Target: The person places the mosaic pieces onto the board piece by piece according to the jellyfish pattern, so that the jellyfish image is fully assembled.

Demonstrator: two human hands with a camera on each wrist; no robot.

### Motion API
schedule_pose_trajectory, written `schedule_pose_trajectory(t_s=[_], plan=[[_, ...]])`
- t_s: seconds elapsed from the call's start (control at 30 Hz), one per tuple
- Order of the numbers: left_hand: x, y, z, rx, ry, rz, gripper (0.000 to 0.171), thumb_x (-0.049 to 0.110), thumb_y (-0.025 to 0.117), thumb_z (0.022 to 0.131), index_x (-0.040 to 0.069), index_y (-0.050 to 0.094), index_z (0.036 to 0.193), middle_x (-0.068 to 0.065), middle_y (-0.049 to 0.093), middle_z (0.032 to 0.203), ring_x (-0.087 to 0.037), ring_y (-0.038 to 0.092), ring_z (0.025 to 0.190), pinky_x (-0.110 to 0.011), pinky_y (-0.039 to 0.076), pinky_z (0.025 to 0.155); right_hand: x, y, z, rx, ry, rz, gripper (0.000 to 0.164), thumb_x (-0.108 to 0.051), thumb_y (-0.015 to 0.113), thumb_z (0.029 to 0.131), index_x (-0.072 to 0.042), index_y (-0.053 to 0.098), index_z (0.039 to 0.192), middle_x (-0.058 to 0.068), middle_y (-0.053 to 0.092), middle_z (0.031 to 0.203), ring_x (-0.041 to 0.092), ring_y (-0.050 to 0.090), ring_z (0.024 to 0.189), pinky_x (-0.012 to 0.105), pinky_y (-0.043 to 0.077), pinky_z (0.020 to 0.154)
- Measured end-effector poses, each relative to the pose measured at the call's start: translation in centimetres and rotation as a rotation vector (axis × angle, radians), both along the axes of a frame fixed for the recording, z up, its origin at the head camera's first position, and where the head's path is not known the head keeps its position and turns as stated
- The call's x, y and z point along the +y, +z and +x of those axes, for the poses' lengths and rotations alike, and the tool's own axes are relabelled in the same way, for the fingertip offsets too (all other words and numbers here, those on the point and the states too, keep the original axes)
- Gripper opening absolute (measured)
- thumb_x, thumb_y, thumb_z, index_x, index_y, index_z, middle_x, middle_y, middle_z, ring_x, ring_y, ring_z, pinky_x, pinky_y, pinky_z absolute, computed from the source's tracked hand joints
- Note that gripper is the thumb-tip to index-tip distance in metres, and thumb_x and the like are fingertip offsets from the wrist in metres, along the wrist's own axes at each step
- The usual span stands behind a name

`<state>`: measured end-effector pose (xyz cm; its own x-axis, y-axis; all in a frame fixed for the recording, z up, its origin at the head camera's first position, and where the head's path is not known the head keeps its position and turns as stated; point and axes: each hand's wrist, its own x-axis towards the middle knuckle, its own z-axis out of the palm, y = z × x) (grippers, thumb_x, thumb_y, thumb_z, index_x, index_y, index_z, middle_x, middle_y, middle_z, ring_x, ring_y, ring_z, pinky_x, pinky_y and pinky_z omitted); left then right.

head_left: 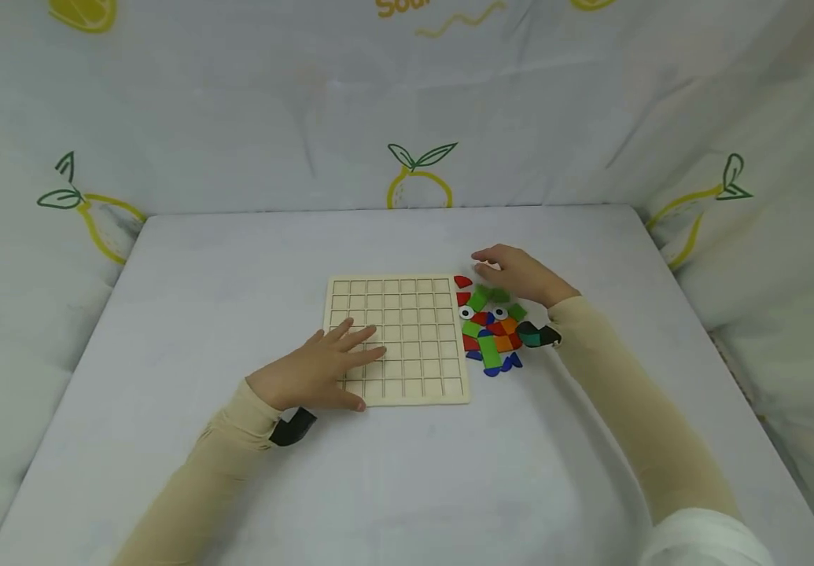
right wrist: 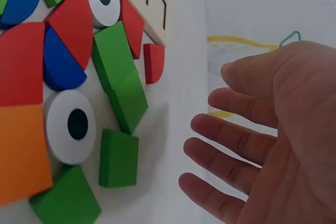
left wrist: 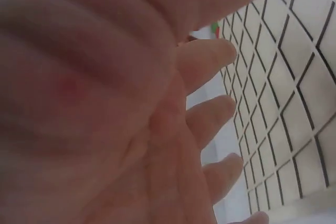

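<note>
A square pale wooden board (head_left: 414, 339) with a grid of grooves lies mid-table. My left hand (head_left: 318, 365) is spread over its front left part, fingers apart and holding nothing; whether the fingertips touch the wood I cannot tell. Coloured wooden pieces lie close together at the board's right side. Among them are a round white eye piece (right wrist: 70, 127), a green block (right wrist: 119, 158), an orange block (right wrist: 23, 153) and a small red curved piece (right wrist: 154, 63). Just behind these pieces is my right hand (head_left: 520, 277), its fingers loosely bent, with nothing in its grasp.
The white tabletop (head_left: 237, 267) reaches out on all sides of the board. White cloth (head_left: 237, 118) with lemon drawings hangs behind the table and along both sides. A dark wrist strap piece (head_left: 293, 427) sits below my left hand.
</note>
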<state>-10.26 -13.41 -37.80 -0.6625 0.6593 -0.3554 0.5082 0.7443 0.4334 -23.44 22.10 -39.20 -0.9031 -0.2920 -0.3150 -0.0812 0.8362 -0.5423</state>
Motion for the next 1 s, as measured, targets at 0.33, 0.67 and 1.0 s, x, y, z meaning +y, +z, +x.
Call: schedule_pose_trajectory(t_s=[0.33, 0.67, 1.0], plan=[[1.5, -2.1, 1.1, -0.017, -0.013, -0.047, 0.086, 0.05, 0.074, 0.088, 0.025, 0.034, 0.16, -0.011, 0.007, 0.173, -0.042, -0.001, 0.159, -0.069, 0.009, 0.125, -2.9, -2.0, -0.9, 0.121, 0.114, 0.213, 0.041, -0.032, 0.054, 0.103, -0.01, 0.064, 0.137, 0.016, 0.058, 0.139, 0.034, 0.055, 0.126, 0.058, 0.05, 0.105], [1.3, -2.5, 1.3, 0.081, -0.037, -0.062, 0.057, 0.022, 0.058, 0.103, 0.026, 0.04, 0.157, -0.011, 0.015, 0.171, -0.043, 0.009, 0.158, -0.069, 0.019, 0.123, -3.1, -2.0, -0.7, 0.184, 0.087, 0.232, 0.033, -0.032, 0.066, 0.098, -0.01, 0.073, 0.123, 0.012, 0.065, 0.127, 0.028, 0.059, 0.113, 0.05, 0.056, 0.094], [-0.3, -2.4, 0.2, 0.088, 0.1, -0.063, 0.09, 0.035, 0.077, 0.088, 0.015, 0.028, 0.161, -0.019, 0.004, 0.171, -0.041, 0.001, 0.159, -0.063, 0.013, 0.127, -2.2, -1.1, -0.8, 0.026, -0.071, -0.092, 0.026, -0.029, 0.063, 0.101, -0.007, 0.069, 0.113, 0.013, 0.068, 0.116, 0.028, 0.058, 0.105, 0.043, 0.051, 0.097]])
